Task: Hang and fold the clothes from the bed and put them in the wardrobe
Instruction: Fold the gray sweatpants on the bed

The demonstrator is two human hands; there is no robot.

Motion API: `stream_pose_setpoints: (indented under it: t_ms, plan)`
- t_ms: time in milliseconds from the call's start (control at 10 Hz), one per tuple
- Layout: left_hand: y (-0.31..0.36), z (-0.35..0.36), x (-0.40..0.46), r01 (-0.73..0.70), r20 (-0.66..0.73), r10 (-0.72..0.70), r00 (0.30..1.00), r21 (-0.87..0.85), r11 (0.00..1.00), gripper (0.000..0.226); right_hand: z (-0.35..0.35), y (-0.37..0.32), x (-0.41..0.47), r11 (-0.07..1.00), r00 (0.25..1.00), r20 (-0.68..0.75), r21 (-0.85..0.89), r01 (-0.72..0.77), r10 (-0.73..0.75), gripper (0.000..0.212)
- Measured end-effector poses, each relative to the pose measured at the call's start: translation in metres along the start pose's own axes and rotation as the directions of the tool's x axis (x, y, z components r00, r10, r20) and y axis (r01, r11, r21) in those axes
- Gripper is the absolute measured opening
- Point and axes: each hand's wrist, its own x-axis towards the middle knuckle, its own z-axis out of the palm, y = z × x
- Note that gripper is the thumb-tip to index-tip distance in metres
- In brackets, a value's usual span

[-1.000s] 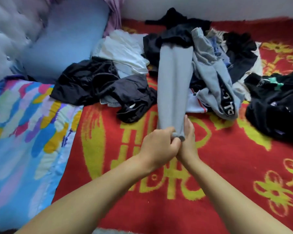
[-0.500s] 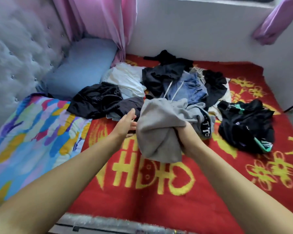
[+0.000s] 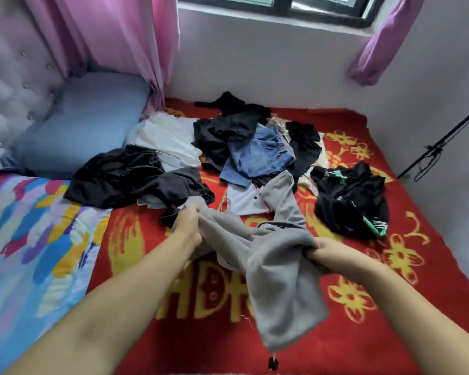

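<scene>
1. A grey fleece garment [image 3: 276,255], apparently jogging trousers, is held above the near middle of the red blanket [image 3: 390,334] that covers the bed.
2. The left hand [image 3: 188,226] is seen clenched round one bunched end of the garment; the right hand [image 3: 333,257] is seen clenched round another fold, to the right.
3. One long section is draped down toward the near edge, with a drawcord toggle [image 3: 273,363] dangling below it; a second section is stretched away toward the far heap.
4. The unsorted clothes are found farther off: a black garment [image 3: 125,177] at left, blue denim shorts [image 3: 257,155] in the middle, a black garment with green trim [image 3: 349,196] at right.
5. It is judged that the waistband should be found first, the two legs laid together seam to seam, and the cloth smoothed flat before any fold is made.
6. Large yellow lettering is woven into the blanket; "AD" can be made out, the remainder being covered.
7. No brand label on the garment can be read.
</scene>
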Motion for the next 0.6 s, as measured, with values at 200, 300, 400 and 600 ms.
stream_pose_setpoints:
  t_ms: [200, 300, 400, 600]
  plan:
    - [0.03, -0.08, -0.077, -0.688, 0.797, 0.547, 0.254, -0.248, 0.682, 0.03, 0.002, -0.034, 0.012, 0.874, 0.999, -0.038, 0.482, 0.053, -0.039, 0.034]
    - [0.005, -0.114, -0.084, -0.953, 0.88, 0.379, -0.285, -0.304, -0.01, 0.019, 0.025, -0.084, 0.019, 0.663, 0.988, 0.108, 0.748, -0.007, -0.111, 0.038]
    - [-0.031, -0.13, -0.084, -0.846, 0.849, 0.191, -0.492, -0.415, -0.335, 0.012, 0.074, -0.104, 0.04, 0.742, 0.987, 0.158, 0.664, -0.088, -0.025, 0.026]
    - [-0.009, -0.124, -0.043, -0.789, 0.954, 0.237, 0.182, -0.002, 0.615, 0.024, 0.117, -0.09, 0.05, 0.972, 0.982, -0.18, 0.215, 0.092, -0.053, 0.009]
